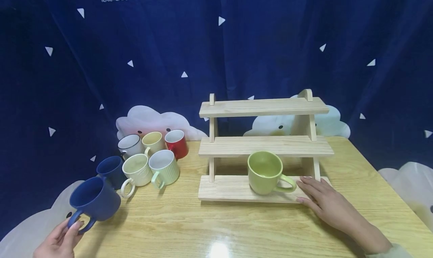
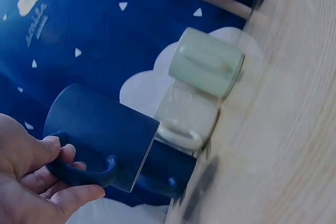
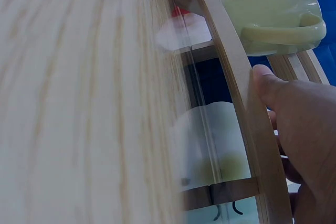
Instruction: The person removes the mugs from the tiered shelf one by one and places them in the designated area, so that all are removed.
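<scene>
My left hand (image 1: 61, 240) pinches the handle of a blue mug (image 1: 98, 199), thumb on one side and fingers on the other. In the left wrist view that mug (image 2: 100, 135) is tilted, raised over the table beside a second blue mug (image 2: 163, 169). My right hand (image 1: 326, 203) rests on the right end of the bottom board (image 1: 223, 188) of a wooden three-tier shelf, fingers stretched over its top. In the right wrist view the thumb (image 3: 268, 80) lies at the board's front edge. Just left of this hand, a green mug (image 1: 265, 173) stands on that board, handle to the right.
Several mugs are grouped at the table's left: white with a dark rim (image 1: 130, 145), yellow (image 1: 153, 142), red (image 1: 179, 145), cream (image 1: 137, 169) and mint ribbed (image 1: 164, 166). The shelf's middle board (image 1: 264, 146) and top board (image 1: 264, 106) rise behind the green mug. A navy curtain (image 1: 169, 36) hangs behind.
</scene>
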Demonstrator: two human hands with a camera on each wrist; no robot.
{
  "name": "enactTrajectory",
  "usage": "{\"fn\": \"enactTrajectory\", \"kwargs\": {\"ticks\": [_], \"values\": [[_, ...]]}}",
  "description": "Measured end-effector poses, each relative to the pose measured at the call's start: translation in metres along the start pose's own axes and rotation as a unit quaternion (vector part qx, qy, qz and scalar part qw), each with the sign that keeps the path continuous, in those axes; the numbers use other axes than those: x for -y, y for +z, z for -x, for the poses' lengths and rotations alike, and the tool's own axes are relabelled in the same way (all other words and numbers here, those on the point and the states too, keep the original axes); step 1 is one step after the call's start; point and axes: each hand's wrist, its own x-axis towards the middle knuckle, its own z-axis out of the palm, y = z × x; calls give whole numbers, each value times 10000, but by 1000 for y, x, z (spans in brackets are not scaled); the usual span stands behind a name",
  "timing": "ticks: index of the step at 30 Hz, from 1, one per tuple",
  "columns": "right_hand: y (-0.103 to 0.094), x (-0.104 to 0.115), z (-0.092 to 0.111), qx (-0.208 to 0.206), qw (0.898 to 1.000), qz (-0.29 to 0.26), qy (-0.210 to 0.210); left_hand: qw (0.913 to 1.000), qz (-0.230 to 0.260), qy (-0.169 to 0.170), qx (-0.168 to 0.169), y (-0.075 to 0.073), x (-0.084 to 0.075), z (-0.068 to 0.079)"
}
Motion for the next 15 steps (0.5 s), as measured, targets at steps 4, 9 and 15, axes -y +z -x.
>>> {"fn": "enactTrajectory", "kwargs": {"ticks": [4,9,15], "values": [[1,-1,1,31,10000,-14,11,9992,330,-210,-33,-5,8,-6],[2,-2,1,35,10000,10,-7,9971,-253,-707,116,-15,22,-14],[1,-1,1,28,10000,37,3,9945,-2,-1035,131,-21,36,-21]]}}
